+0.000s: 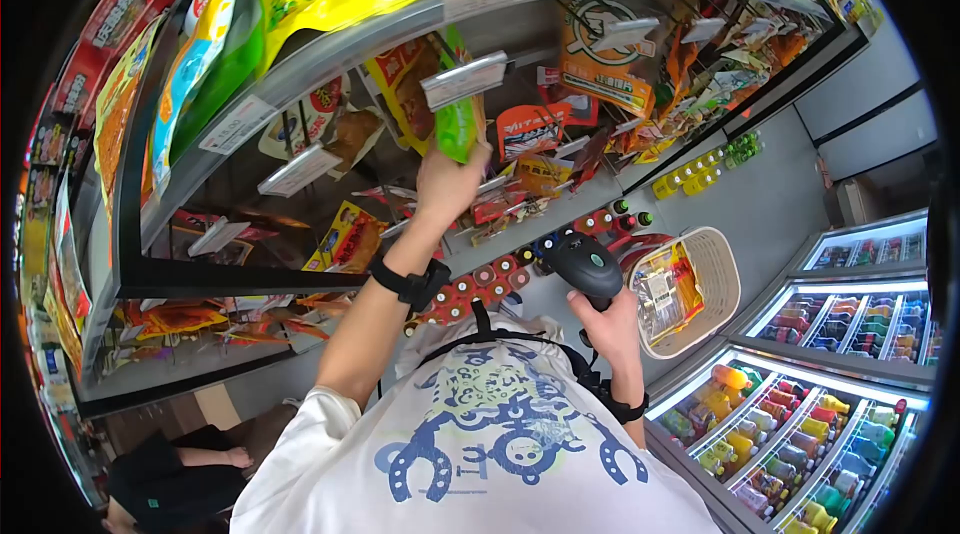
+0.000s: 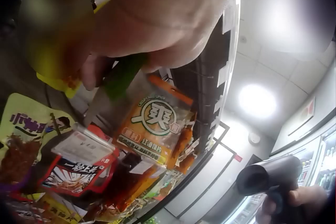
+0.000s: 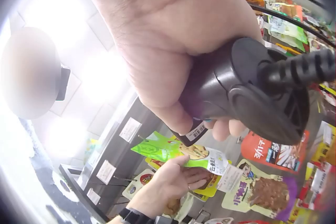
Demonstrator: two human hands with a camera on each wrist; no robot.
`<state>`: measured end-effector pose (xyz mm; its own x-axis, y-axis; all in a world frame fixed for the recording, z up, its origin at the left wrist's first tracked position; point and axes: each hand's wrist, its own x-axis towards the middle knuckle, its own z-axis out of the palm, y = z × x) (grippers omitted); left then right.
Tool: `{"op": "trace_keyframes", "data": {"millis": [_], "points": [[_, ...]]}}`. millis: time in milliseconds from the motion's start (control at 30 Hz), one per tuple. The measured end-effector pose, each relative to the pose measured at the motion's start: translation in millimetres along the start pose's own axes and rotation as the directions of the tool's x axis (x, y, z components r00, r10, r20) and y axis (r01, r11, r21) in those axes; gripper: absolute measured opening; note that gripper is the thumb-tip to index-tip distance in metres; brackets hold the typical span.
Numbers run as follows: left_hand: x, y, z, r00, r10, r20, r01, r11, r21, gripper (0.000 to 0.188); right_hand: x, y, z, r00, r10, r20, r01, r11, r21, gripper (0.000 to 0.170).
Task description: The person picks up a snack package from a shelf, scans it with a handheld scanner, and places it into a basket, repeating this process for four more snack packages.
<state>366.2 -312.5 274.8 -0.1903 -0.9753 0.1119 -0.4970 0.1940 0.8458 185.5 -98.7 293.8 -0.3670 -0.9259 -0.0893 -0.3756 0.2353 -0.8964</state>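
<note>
My left hand reaches into the rack and pinches the lower edge of a green snack bag behind a price tag. In the right wrist view that bag has a green and white front with a food picture, and the thumb lies over its edge. My right hand grips the handle of a black barcode scanner, its cord visible in the right wrist view. Yellow and brown packets hang beside the green bag.
A pale basket holding packaged goods stands on the floor to the right. Lit drink coolers line the right side. Red-capped bottles stand below the rack. Another person is at the lower left.
</note>
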Motion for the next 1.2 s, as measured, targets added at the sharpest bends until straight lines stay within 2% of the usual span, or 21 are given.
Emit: {"op": "trace_keyframes", "data": {"millis": [33, 67, 133, 200, 333, 400, 500, 533, 567, 633, 700, 733, 767, 833, 900, 967, 1033, 1100, 1133, 1167, 1200], "points": [[1.9, -2.4, 3.5, 0.998, -0.029, -0.062, 0.014, 0.975, -0.222, 0.040, -0.3, 2.5, -2.6, 1.000, 0.005, -0.003, -0.005, 1.000, 0.001, 0.022], [0.7, -4.2, 6.5, 0.991, 0.031, -0.133, -0.062, 0.971, -0.231, 0.032, -0.3, 4.9, -4.8, 1.000, 0.008, -0.008, -0.008, 1.000, 0.006, 0.022], [-5.8, 0.3, 4.7, 0.990, 0.062, -0.125, -0.088, 0.972, -0.216, 0.031, 0.7, 8.0, -9.0, 1.000, 0.016, -0.020, -0.016, 1.000, 0.016, 0.021], [-16.1, 3.7, 3.1, 0.983, 0.148, -0.112, -0.167, 0.966, -0.195, 0.028, 1.6, 9.8, -13.8, 0.995, 0.096, 0.006, -0.096, 0.995, -0.006, 0.026], [-30.2, 5.4, -3.7, 0.996, 0.075, -0.052, -0.087, 0.950, -0.300, 0.027, 6.3, 12.1, -18.2, 0.994, 0.107, 0.008, -0.107, 0.994, -0.005, 0.027], [-33.5, 11.3, -9.1, 0.983, 0.180, 0.022, -0.170, 0.959, -0.226, 0.025, 9.0, 13.9, -18.4, 0.995, 0.096, 0.002, -0.096, 0.995, 0.016, 0.027], [-38.0, 25.4, -13.1, 0.978, 0.190, 0.089, -0.168, 0.963, -0.209, 0.023, 12.9, 15.8, -17.5, 0.997, 0.074, -0.003, -0.074, 0.997, 0.033, 0.027], [-39.8, 29.1, -8.2, 0.975, 0.223, 0.014, -0.211, 0.938, -0.276, 0.023, 14.4, 15.2, -18.0, 0.997, 0.075, 0.001, -0.075, 0.997, 0.031, 0.027], [-40.7, 27.9, -7.9, 0.975, 0.220, 0.013, -0.208, 0.938, -0.276, 0.023, 15.8, 14.0, -18.8, 0.997, 0.081, 0.008, -0.081, 0.996, 0.027, 0.026], [-41.4, 24.8, -7.5, 0.981, 0.163, 0.105, -0.127, 0.949, -0.289, 0.025, 17.3, 14.0, -19.8, 0.996, 0.089, 0.013, -0.089, 0.996, 0.023, 0.026], [-43.8, 27.3, -9.1, 0.972, 0.197, 0.132, -0.162, 0.958, -0.239, 0.025, 17.3, 17.1, -21.1, 0.994, 0.109, -0.024, -0.105, 0.988, 0.116, 0.023], [-46.3, 28.1, -7.5, 0.979, 0.163, 0.121, -0.120, 0.946, -0.303, 0.025, 18.5, 26.1, -23.4, 0.998, 0.071, 0.000, -0.070, 0.990, 0.120, 0.016], [-48.2, 28.5, -6.3, 0.985, 0.128, 0.115, -0.078, 0.928, -0.365, 0.024, 18.2, 32.2, -25.5, 0.997, 0.076, -0.002, -0.075, 0.990, 0.120, 0.016], [-49.6, 27.3, -6.7, 0.989, 0.075, 0.130, -0.018, 0.919, -0.394, 0.024, 17.3, 36.1, -28.4, 0.996, 0.063, -0.066, -0.045, 0.969, 0.241, 0.016], [-50.3, 26.1, -7.6, 0.989, 0.020, 0.148, 0.046, 0.905, -0.424, 0.023, 14.4, 29.2, -33.2, 0.992, 0.107, -0.061, -0.084, 0.950, 0.302, 0.019], [-50.3, 28.1, -9.2, 0.979, -0.062, 0.195, 0.153, 0.853, -0.499, 0.023, 11.8, 24.2, -35.5, 0.983, 0.141, -0.117, -0.063, 0.860, 0.506, 0.020], [-51.2, 31.8, -9.8, 0.960, -0.112, 0.255, 0.238, 0.807, -0.540, 0.024, 9.3, 24.8, -40.0, 0.985, 0.108, -0.132, -0.023, 0.849, 0.527, 0.029], [-51.7, 35.7, -8.3, 0.906, -0.223, 0.360, 0.420, 0.581, -0.697, 0.026, 6.7, 22.2, -43.2, 0.989, 0.041, -0.139, 0.049, 0.808, 0.587, 0.028], [-51.8, 34.9, -6.8, 0.886, -0.234, 0.400, 0.462, 0.508, -0.727, 0.027, 4.0, 21.7, -44.4, 0.988, 0.054, -0.142, 0.040, 0.809, 0.586, 0.028], [-52.8, 33.2, -5.5, 0.882, -0.236, 0.409, 0.471, 0.507, -0.723, 0.027, 2.1, 21.3, -45.7, 0.991, 0.020, -0.132, 0.066, 0.787, 0.614, 0.028], [-53.2, 30.8, -4.7, 0.856, -0.246, 0.456, 0.517, 0.440, -0.734, 0.026, 1.2, 21.6, -45.9, 0.992, -0.018, -0.125, 0.095, 0.761, 0.641, 0.028]]}}
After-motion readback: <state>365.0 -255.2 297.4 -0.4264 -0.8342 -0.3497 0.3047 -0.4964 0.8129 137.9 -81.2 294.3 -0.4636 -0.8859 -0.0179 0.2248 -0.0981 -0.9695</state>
